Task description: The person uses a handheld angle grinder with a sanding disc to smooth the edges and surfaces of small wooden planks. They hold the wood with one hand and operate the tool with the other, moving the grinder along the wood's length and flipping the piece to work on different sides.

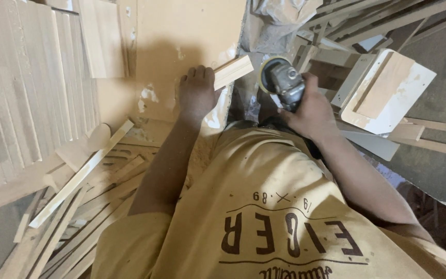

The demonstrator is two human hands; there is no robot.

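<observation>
moulding strip (233,71) pinned under left fingers (196,75); right fingers (311,93) wrapped around grinder (285,83).

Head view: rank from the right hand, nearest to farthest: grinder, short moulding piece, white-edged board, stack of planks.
1. Grinder: held in the right hand.
2. Short moulding piece: just left of the grinder disc, held by the left hand.
3. White-edged board: off to the right.
4. Stack of planks: far left.

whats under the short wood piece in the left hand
The short pale wooden block held by the left hand rests on a flat tan board; its far end overhangs the edge.
</observation>
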